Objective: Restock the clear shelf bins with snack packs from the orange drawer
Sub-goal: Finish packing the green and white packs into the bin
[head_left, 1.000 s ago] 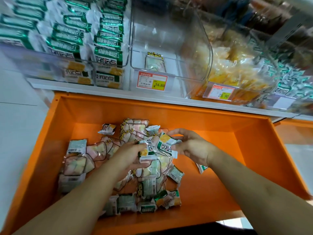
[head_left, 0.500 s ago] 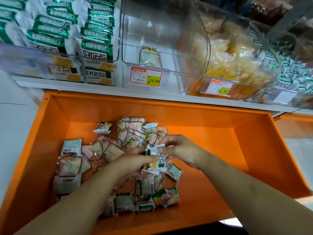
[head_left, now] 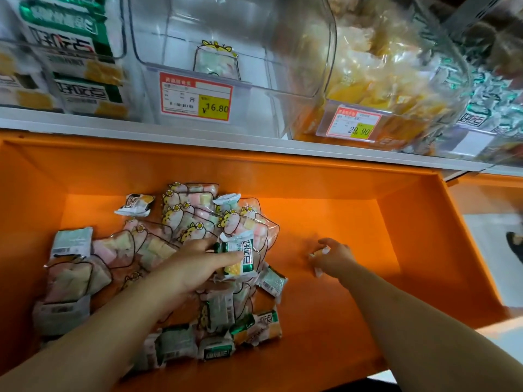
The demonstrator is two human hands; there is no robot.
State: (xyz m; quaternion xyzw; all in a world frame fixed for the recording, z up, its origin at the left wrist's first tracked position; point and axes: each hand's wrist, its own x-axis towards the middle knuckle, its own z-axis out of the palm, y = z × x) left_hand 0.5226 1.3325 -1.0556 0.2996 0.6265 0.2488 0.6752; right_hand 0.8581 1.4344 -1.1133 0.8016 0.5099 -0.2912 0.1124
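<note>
Right hand [head_left: 331, 257] now apart on bare orange drawer [head_left: 410, 250] floor, pinching a pack; left hand [head_left: 195, 264] gripping another.

Price tag [head_left: 195, 96] on middle clear bin — ¥16.80 read; tag [head_left: 353, 124] on right bin — 29.90.

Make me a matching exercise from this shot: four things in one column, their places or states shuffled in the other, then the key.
1. left hand
2. right hand
3. near-empty clear plastic middle bin
4. yellow 29.90 price tag

A. holds one lone giraffe-print pack
B. grip on a green-and-white snack pack atop the pile
C. on the bin of yellow packs
D. grips a small white pack over bare orange drawer floor

Pairs: 1-B, 2-D, 3-A, 4-C
</note>
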